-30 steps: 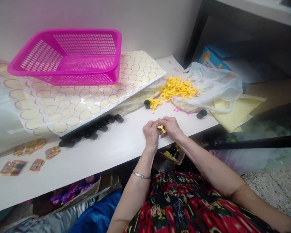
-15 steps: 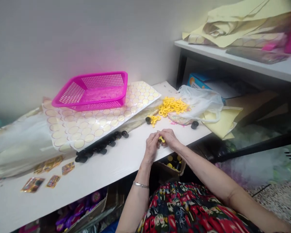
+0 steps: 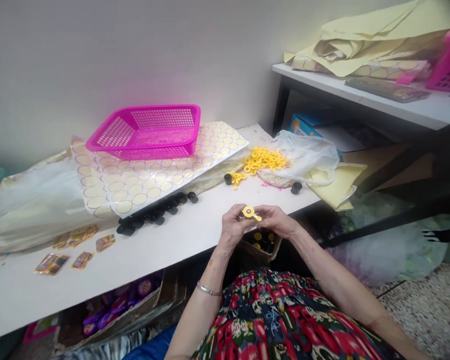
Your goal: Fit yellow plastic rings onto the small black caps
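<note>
Just over the table's front edge, my left hand (image 3: 231, 230) and my right hand (image 3: 279, 221) meet at a small yellow plastic piece (image 3: 249, 212). It has a round head with a pinkish centre and a short arm ending in a small knob. The fingers of my left hand grip the round head, while those of my right hand close at the arm end. Whether anything sits beneath the piece is hidden. Beyond my hands lies a pile of similar yellow pieces (image 3: 265, 160). Single black caps (image 3: 296, 188) stand near the pile, and a row of black caps (image 3: 157, 214) runs to the left.
A pink basket (image 3: 146, 150) rests on sheets of round stickers (image 3: 135, 187). Beside the pile is a thin plastic bag (image 3: 307, 155). Shiny small packets (image 3: 50, 263) lie at left. Below the edge are a carton (image 3: 273, 252) and a box of purple items (image 3: 153, 297).
My hands have turned and parted slightly, so the yellow piece's round head now faces up in view. The camera view has shifted a little.
</note>
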A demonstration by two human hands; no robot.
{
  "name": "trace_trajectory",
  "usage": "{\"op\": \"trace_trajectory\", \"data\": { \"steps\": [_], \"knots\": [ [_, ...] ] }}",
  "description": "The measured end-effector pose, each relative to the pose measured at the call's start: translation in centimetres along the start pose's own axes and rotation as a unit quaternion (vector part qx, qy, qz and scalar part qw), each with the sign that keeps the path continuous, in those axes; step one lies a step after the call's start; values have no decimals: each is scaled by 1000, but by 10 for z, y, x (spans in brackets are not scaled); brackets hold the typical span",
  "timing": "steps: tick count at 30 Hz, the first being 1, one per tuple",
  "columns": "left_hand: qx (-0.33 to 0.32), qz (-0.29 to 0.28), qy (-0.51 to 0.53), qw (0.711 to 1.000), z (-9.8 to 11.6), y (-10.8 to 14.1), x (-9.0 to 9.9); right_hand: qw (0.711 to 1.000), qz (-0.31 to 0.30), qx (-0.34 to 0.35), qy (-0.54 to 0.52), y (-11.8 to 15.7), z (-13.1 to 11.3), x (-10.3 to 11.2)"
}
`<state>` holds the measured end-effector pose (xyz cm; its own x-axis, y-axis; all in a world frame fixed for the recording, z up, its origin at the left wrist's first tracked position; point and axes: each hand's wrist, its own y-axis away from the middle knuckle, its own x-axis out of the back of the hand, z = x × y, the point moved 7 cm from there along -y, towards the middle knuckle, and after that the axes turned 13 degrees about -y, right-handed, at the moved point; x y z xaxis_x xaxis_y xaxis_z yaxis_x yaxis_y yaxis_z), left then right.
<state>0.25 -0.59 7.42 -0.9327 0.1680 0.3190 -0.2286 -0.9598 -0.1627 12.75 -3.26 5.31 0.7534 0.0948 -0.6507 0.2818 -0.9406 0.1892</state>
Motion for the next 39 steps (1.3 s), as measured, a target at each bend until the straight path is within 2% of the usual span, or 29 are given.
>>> {"op": "trace_trajectory", "data": {
  "steps": [2,6,11,14,17,21,24,30,39],
  "knots": [
    [-19,4,-36,999,10,4,3,999,-49,-3,-5,9,-1,-7],
    [-75,-28,-108,991,29,11,0,997,-77,-3,-4,12,-4,-6],
    [-83,-7,-40,996,35,16,1,990,-134,-37,-12,15,-2,-3],
    [-101,-14,-46,994,38,19,-2,994,-108,-12,-3,16,-5,0],
    [-160,-12,-113,981,46,24,-5,996,-93,-6,-2,20,-6,-3],
    [-271,22,-214,938,61,34,-11,998,-58,-3,21,26,-9,-6],
    [-318,34,-266,910,65,42,-17,999,-24,9,44,30,-11,-6],
    [-365,38,-300,880,69,51,-23,998,-23,9,65,38,-9,-12],
    [-380,7,-301,875,62,55,-31,994,-20,3,109,39,-10,-16]
  ]
}}
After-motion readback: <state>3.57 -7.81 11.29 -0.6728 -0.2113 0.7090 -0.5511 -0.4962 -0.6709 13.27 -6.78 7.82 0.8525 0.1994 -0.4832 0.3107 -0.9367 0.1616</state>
